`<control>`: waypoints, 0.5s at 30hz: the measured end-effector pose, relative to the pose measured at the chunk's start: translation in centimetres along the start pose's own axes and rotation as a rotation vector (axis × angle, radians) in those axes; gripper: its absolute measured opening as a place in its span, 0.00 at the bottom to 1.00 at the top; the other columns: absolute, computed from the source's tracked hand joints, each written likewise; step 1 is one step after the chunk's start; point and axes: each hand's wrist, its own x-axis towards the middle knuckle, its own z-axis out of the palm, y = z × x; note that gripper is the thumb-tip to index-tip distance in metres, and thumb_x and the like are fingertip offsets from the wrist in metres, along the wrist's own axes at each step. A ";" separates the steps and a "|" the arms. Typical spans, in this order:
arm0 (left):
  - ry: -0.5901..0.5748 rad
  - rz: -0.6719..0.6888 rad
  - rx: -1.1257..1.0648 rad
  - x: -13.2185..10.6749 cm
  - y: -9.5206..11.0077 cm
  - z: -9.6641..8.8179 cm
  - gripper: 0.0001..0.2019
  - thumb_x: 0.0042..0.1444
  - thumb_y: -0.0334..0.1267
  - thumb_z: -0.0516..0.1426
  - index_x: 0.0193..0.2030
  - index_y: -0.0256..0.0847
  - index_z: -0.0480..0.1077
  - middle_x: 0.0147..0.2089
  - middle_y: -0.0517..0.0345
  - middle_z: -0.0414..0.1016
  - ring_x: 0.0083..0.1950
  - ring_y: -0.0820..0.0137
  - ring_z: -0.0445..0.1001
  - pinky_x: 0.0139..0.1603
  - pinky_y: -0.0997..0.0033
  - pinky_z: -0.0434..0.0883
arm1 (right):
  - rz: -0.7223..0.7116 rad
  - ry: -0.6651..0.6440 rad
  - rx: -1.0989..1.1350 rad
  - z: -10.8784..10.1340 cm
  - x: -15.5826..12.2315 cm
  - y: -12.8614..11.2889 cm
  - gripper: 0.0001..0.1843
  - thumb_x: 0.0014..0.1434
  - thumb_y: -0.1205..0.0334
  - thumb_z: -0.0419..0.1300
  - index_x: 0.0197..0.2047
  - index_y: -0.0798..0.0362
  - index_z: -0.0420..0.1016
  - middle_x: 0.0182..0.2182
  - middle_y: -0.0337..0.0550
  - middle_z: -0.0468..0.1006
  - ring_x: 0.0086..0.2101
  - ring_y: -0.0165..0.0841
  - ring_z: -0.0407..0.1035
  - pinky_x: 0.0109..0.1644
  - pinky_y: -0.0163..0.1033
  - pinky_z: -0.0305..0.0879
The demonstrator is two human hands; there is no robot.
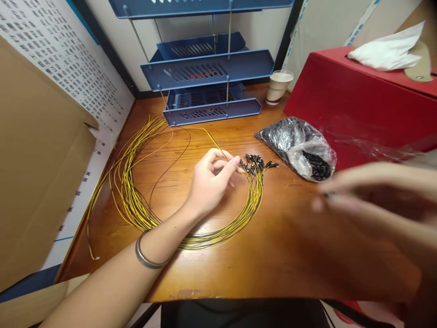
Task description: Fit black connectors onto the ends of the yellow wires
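Observation:
My left hand [214, 180] is closed, thumb and finger pinching a thin yellow and black wire [212, 139] over the coil. The coil of yellow and black wires [128, 191] lies in a loose ring on the table. Just right of that hand, a cluster of black connector ends [254, 164] tips the bundle. My right hand [355, 193] is smeared by motion at the right, its fingertips together on a small black part [328, 195] too blurred to identify. Beyond it rests a clear plastic bag [297, 141] of small black parts, its mouth toward the right hand.
Blue tiered trays [211, 111] stand at the back, with a paper cup [279, 86] beside them. A red box [355, 95] with a white tissue [389, 48] on top borders the right. Cardboard [37, 159] rises along the left. The wooden table [232, 278] ends in front of me.

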 end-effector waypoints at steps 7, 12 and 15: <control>-0.020 -0.045 0.068 0.0 0.2 -0.1 0.11 0.58 0.41 0.63 0.34 0.38 0.66 0.23 0.62 0.75 0.20 0.79 0.69 0.19 0.82 0.66 | -0.202 0.142 -0.924 -1.1 8.8 0.3 0.13 0.53 0.56 0.62 0.41 0.46 0.83 0.31 0.40 0.82 0.27 0.36 0.71 0.37 0.42 0.63; -0.027 -0.065 0.092 0.0 0.4 0.0 0.09 0.58 0.40 0.63 0.35 0.38 0.67 0.24 0.61 0.76 0.19 0.79 0.68 0.20 0.81 0.66 | -0.084 0.221 -1.105 -1.5 10.3 1.9 0.13 0.55 0.56 0.62 0.44 0.45 0.81 0.33 0.41 0.83 0.35 0.41 0.74 0.38 0.42 0.62; -0.043 -0.080 0.109 -0.1 0.4 0.1 0.09 0.58 0.40 0.62 0.35 0.38 0.68 0.24 0.61 0.76 0.19 0.79 0.68 0.20 0.81 0.67 | -0.065 0.214 -1.107 -1.5 10.2 1.7 0.14 0.55 0.56 0.62 0.45 0.45 0.81 0.37 0.41 0.84 0.39 0.42 0.76 0.40 0.42 0.63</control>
